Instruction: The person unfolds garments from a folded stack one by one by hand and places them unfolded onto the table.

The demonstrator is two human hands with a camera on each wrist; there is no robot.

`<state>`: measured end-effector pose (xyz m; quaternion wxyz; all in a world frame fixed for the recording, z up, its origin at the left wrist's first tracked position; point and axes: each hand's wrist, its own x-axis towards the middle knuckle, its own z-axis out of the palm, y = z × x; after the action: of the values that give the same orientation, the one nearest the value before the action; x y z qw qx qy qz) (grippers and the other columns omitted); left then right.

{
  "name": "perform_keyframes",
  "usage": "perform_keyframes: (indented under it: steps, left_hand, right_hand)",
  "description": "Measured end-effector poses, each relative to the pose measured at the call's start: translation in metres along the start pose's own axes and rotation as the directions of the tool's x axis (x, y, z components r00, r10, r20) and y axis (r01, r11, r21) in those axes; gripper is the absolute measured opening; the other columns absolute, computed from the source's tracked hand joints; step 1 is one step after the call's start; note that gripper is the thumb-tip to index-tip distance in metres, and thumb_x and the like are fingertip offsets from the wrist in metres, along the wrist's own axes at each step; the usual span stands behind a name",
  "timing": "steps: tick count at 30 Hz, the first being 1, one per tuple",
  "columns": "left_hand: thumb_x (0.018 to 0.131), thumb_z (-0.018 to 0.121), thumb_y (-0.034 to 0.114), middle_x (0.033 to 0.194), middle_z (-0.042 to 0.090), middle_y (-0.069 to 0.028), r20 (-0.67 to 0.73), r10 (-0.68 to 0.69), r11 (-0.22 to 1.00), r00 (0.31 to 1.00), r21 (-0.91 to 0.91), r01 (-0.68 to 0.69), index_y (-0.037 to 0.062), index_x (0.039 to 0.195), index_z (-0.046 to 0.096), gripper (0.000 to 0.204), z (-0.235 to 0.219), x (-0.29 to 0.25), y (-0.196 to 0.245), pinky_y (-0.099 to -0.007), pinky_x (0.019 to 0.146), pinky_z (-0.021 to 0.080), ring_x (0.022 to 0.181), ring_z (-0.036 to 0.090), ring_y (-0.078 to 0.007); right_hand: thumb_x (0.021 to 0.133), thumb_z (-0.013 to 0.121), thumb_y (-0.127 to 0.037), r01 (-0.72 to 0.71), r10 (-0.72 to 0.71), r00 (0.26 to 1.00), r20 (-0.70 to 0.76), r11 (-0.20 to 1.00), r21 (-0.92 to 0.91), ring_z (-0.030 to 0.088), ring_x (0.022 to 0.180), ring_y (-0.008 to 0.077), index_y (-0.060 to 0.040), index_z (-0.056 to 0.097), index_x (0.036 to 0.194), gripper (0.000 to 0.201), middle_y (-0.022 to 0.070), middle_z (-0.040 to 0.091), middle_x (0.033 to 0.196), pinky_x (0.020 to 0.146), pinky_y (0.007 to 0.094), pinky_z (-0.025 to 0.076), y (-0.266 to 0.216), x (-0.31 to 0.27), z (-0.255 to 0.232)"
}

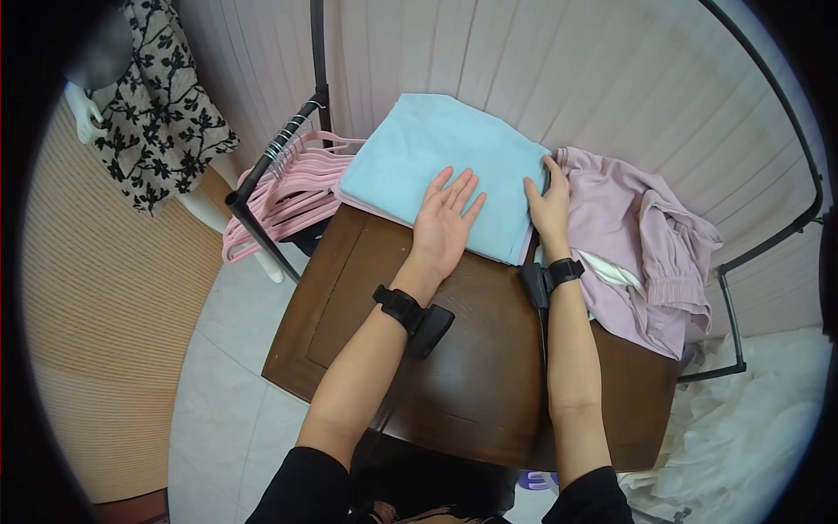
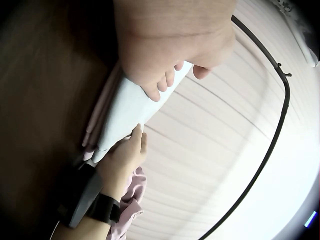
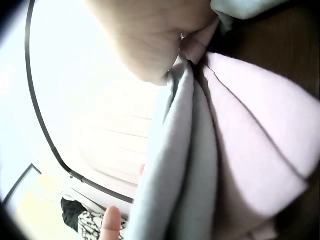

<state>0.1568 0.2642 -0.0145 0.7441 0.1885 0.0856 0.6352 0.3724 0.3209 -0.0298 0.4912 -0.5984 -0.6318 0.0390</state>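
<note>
Flat, left hand (image 1: 447,218) presses blue towel (image 1: 436,153); right hand (image 1: 550,205) pinches its edge; no writing legible

The folded blue cloth (image 1: 441,166) looks soft and matt, with a fine, fleecy nap. Beneath it, the bench (image 1: 489,367) is dark brown wood with a smooth, faintly glossy finish. The pink garment (image 1: 628,244) beside it is matt, crumpled fabric. The pink hangers (image 1: 288,196) look velvety, and the rack (image 1: 262,188) is black metal. The floor tiles (image 1: 227,367) have a dull sheen.
</note>
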Motion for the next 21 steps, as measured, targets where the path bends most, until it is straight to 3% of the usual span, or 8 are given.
perform_keyframes:
  steps: [1, 7, 11, 14, 16, 18, 20, 21]
  left_hand:
    - [0.103, 0.036, 0.01, 0.157, 0.03, -0.0264, -0.001, 0.003, 1.0, 1.0, 0.019, -0.003, -0.0007, 0.151, 0.024, 0.05, 0.0, 0.0, 0.0, -0.0507, 0.122, 0.031, 0.148, 0.03, -0.0346]
    - [0.105, 0.036, 0.011, 0.158, 0.028, -0.0259, 0.055, -0.035, 0.994, 0.998, 0.106, 0.029, -0.0026, 0.152, 0.023, 0.051, 0.0, 0.001, -0.002, -0.0493, 0.123, 0.03, 0.148, 0.03, -0.0341]
    - [0.107, 0.036, 0.013, 0.158, 0.029, -0.0251, 0.04, -0.032, 0.994, 0.999, 0.106, 0.027, -0.004, 0.15, 0.026, 0.048, 0.002, 0.0, -0.002, -0.0487, 0.123, 0.031, 0.148, 0.03, -0.0338]
    - [0.107, 0.038, 0.017, 0.158, 0.03, -0.0245, 0.027, -0.035, 0.993, 0.999, 0.112, 0.032, -0.0054, 0.149, 0.03, 0.048, 0.002, 0.001, -0.003, -0.0493, 0.123, 0.031, 0.148, 0.03, -0.0339]
    - [0.107, 0.039, 0.021, 0.158, 0.03, -0.0242, 0.027, -0.04, 0.992, 0.999, 0.117, 0.037, -0.0061, 0.148, 0.031, 0.05, 0.003, 0.004, 0.0, -0.0501, 0.123, 0.03, 0.148, 0.03, -0.034]
    - [0.106, 0.043, 0.031, 0.157, 0.032, -0.0242, 0.047, -0.118, 0.981, 0.992, -0.15, 0.124, -0.0076, 0.147, 0.032, 0.057, 0.003, 0.002, 0.006, -0.0516, 0.123, 0.03, 0.148, 0.031, -0.0339]
    - [0.105, 0.044, 0.039, 0.156, 0.036, -0.0214, 0.068, -0.155, 0.966, 0.986, -0.199, 0.165, -0.0048, 0.146, 0.036, 0.061, -0.013, 0.002, 0.015, -0.0519, 0.121, 0.031, 0.146, 0.034, -0.0345]
    - [0.105, 0.044, 0.04, 0.153, 0.041, -0.0191, 0.263, -0.176, 0.956, 0.949, -0.184, 0.228, -0.002, 0.145, 0.04, 0.058, -0.029, 0.001, 0.022, -0.0503, 0.118, 0.034, 0.143, 0.038, -0.0338]
  right_hand:
    - [0.088, 0.067, -0.018, 0.075, -0.075, 0.997, -0.004, 0.997, -0.018, 0.043, 0.136, 0.0382, -0.0004, 0.056, 0.134, 0.051, 0.0228, 0.052, 0.142, 0.116, 0.0444, 0.032, 0.003, 0.002, 0.0]
    - [0.088, 0.066, -0.016, 0.09, -0.091, 0.996, 0.002, 0.987, -0.132, 0.042, 0.136, 0.0378, -0.0007, 0.06, 0.131, 0.046, 0.0218, 0.052, 0.143, 0.116, 0.0443, 0.031, 0.016, -0.001, 0.008]
    - [0.087, 0.066, -0.014, 0.098, -0.104, 0.99, -0.091, 0.993, -0.065, 0.042, 0.136, 0.0371, 0.0, 0.061, 0.13, 0.045, 0.0205, 0.052, 0.142, 0.116, 0.0445, 0.031, 0.009, 0.001, 0.006]
    - [0.085, 0.068, -0.011, 0.146, -0.145, 0.988, -0.059, 0.989, 0.011, 0.044, 0.136, 0.0354, 0.0008, 0.061, 0.13, 0.047, 0.0177, 0.053, 0.142, 0.116, 0.0428, 0.033, -0.011, 0.003, -0.008]
    - [0.085, 0.07, -0.008, 0.095, -0.187, 0.974, 0.13, 0.853, 0.513, 0.048, 0.135, 0.029, 0.0012, 0.06, 0.131, 0.049, 0.0137, 0.055, 0.142, 0.114, 0.0388, 0.036, -0.043, 0.008, -0.026]
    - [0.086, 0.07, -0.005, -0.13, -0.286, 0.873, 0.396, 0.646, 0.752, 0.045, 0.138, 0.0219, -0.001, 0.059, 0.136, 0.052, 0.0121, 0.054, 0.143, 0.117, 0.037, 0.033, -0.083, 0.008, -0.05]
    - [0.085, 0.073, -0.004, -0.287, -0.518, 0.651, 0.555, 0.509, 0.811, 0.047, 0.136, 0.0229, -0.0004, 0.063, 0.133, 0.049, 0.0119, 0.056, 0.141, 0.118, 0.0381, 0.032, -0.113, 0.005, -0.066]
    - [0.085, 0.073, -0.004, -0.284, -0.518, 0.652, 0.554, 0.511, 0.811, 0.047, 0.136, 0.0229, -0.0004, 0.063, 0.133, 0.049, 0.0119, 0.056, 0.141, 0.118, 0.0381, 0.032, -0.123, 0.005, -0.072]
